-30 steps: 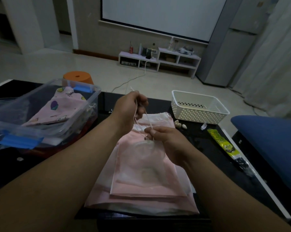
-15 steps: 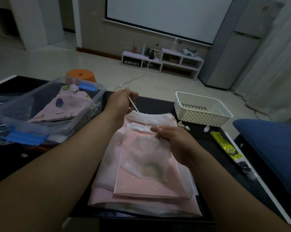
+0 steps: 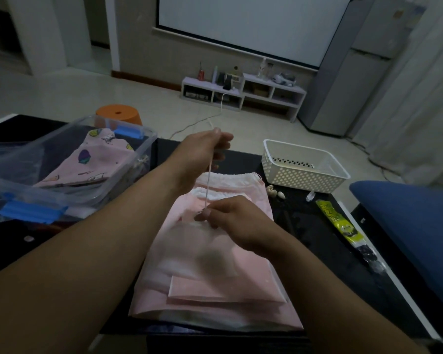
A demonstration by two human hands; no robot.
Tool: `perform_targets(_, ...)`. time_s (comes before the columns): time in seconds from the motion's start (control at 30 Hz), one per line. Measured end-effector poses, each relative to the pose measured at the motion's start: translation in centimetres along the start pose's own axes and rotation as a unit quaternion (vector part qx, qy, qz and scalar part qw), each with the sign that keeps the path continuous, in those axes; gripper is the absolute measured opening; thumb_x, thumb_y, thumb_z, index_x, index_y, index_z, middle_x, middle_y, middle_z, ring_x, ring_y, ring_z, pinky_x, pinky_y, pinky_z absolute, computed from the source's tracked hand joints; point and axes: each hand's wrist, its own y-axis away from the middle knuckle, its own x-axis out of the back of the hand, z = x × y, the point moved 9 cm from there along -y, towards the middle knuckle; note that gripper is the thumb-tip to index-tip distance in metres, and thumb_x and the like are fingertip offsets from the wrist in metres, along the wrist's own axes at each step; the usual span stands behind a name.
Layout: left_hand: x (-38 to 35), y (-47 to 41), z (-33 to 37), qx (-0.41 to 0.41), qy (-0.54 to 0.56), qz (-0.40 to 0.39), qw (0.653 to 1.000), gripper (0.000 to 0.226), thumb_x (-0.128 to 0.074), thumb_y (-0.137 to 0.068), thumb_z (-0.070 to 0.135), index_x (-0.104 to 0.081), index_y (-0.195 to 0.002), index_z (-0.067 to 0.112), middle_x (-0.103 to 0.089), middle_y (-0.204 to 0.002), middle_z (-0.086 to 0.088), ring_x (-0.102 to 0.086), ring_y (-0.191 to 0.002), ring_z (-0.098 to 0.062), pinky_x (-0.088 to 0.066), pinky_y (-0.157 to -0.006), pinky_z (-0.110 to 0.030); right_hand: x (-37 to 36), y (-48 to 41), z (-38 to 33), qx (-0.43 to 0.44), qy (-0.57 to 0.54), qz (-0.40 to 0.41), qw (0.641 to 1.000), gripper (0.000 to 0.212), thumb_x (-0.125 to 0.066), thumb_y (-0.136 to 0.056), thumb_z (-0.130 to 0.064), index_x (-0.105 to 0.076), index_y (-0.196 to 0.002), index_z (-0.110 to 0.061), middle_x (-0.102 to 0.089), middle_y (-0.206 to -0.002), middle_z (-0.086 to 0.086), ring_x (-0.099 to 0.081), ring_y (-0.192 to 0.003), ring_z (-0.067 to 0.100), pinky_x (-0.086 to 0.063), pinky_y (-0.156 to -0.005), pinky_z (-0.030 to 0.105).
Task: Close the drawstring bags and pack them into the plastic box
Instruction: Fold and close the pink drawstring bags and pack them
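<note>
Both curled: left hand (image 3: 205,152) high gripping drawstring (image 3: 208,185), right hand (image 3: 237,221) pinching bag (image 3: 207,249)

The plastic box (image 3: 138,146) at the left of the table (image 3: 304,231) is open-topped, with one printed bag (image 3: 87,164) inside and room left over it. Its right wall stands between it and the pile of pink bags (image 3: 228,295). Above the pile a drawstring (image 3: 207,185) runs taut from left hand (image 3: 205,152) to right hand (image 3: 230,218). Rightward, bare table reaches the white basket (image 3: 307,175), broken by shells (image 3: 272,192) and what seems a yellow packet (image 3: 336,222).
</note>
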Motion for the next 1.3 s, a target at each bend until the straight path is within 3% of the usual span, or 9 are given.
perform_targets(0.13,-1.2,0.7,-1.1,0.005,-0.247,-0.054,0.968,0.051,-0.034,-0.11,0.051,-0.051,-0.15,0.026,-0.056,-0.149,-0.005,-0.054,-0.131,-0.022,-0.042,-0.098,-0.031,0.7,-0.8,2.7,-0.063,-0.163,0.029,0.984,0.023,-0.063,-0.096,-0.027,-0.085,-0.103,-0.022,-0.077,-0.114,0.003,-0.068,-0.103,0.021,-0.055,-0.098,0.037)
perform_targets(0.23,-0.2,1.4,-3.3,0.02,-0.464,-0.058,0.884,0.047,-0.037,-0.112,0.028,-0.037,-0.158,0.019,-0.051,-0.149,-0.016,-0.052,-0.133,-0.032,-0.045,-0.106,-0.038,1.5,-1.2,5.6,-0.139,-0.322,0.063,0.935,0.025,-0.062,-0.096,-0.022,-0.083,-0.102,-0.01,-0.074,-0.094,0.002,-0.066,-0.093,0.022,-0.054,-0.091,0.036)
perform_targets(0.37,-0.3,3.1,-3.9,0.009,-0.371,-0.034,0.928,0.038,-0.047,-0.106,0.047,-0.068,-0.096,0.017,-0.066,-0.092,-0.002,-0.063,-0.087,-0.023,-0.048,-0.072,-0.035,1.7,-0.6,6.9,-0.191,-0.383,0.067,0.901,0.019,-0.057,-0.101,-0.018,-0.072,-0.09,-0.015,-0.055,-0.067,-0.005,-0.049,-0.065,0.01,-0.04,-0.066,0.028)
perform_targets(0.53,-2.8,6.1,-5.2,0.027,-0.283,-0.115,0.952,0.019,-0.056,-0.102,0.041,-0.064,-0.116,0.031,-0.069,-0.108,0.007,-0.066,-0.1,-0.013,-0.055,-0.092,-0.042,1.8,-0.6,6.5,-0.161,-0.358,0.055,0.918,0.025,-0.067,-0.092,-0.024,-0.079,-0.105,-0.007,-0.06,-0.081,0.004,-0.053,-0.082,0.019,-0.042,-0.084,0.037)
perform_targets(0.67,-2.3,6.7,-4.8,0.048,-0.207,-0.105,0.972,0.017,-0.059,-0.104,0.038,-0.063,-0.117,0.029,-0.072,-0.097,-0.002,-0.07,-0.078,-0.018,-0.058,-0.065,-0.032,2.5,-0.7,5.8,-0.118,-0.363,0.053,0.923,0.022,-0.066,-0.088,-0.024,-0.082,-0.079,-0.013,-0.059,-0.091,0.012,-0.053,-0.094,0.028,-0.044,-0.094,0.044)
perform_targets(0.77,-1.9,6.8,-5.6,0.094,-0.137,-0.097,0.981,0.019,-0.064,-0.101,0.038,-0.07,-0.111,0.023,-0.074,-0.105,-0.009,-0.07,-0.083,-0.023,-0.057,-0.065,-0.038,2.3,-1.0,5.4,-0.108,-0.341,0.046,0.933,0.023,-0.07,-0.08,-0.024,-0.078,-0.087,-0.004,-0.061,-0.091,0.016,-0.056,-0.092,0.03,-0.048,-0.088,0.044)
perform_targets(0.93,-2.7,7.0,-8.4,0.159,-0.028,-0.155,0.975,0.028,-0.056,-0.101,0.043,-0.078,-0.114,0.032,-0.076,-0.119,0.005,-0.069,-0.116,-0.015,-0.05,-0.103,-0.038,2.0,-0.7,4.9,-0.113,-0.222,0.059,0.967,0.011,-0.066,-0.084,-0.014,-0.074,-0.078,-0.008,-0.055,-0.07,0.005,-0.046,-0.072,0.021,-0.036,-0.069,0.038)
perform_targets(1.07,-2.3,6.3,-8.9,0.159,-0.106,-0.17,0.967,0.018,-0.058,-0.102,0.036,-0.073,-0.11,0.04,-0.073,-0.115,0.003,-0.064,-0.099,-0.013,-0.04,-0.071,-0.03,2.1,-0.5,5.4,-0.131,-0.201,0.042,0.97,0.014,-0.065,-0.088,-0.017,-0.076,-0.087,-0.007,-0.058,-0.072,0.004,-0.049,-0.075,0.02,-0.039,-0.07,0.037)
perform_targets(1.3,-3.1,5.5,-7.7,-0.014,-0.349,-0.205,0.914,0.029,-0.049,-0.108,0.042,-0.061,-0.09,0.023,-0.061,-0.088,0.01,-0.054,-0.081,-0.01,-0.043,-0.074,-0.025,2.7,-0.5,5.9,-0.142,-0.146,0.042,0.978,0.018,-0.069,-0.088,-0.018,-0.078,-0.08,-0.005,-0.062,-0.073,0.003,-0.054,-0.074,0.018,-0.043,-0.068,0.034)
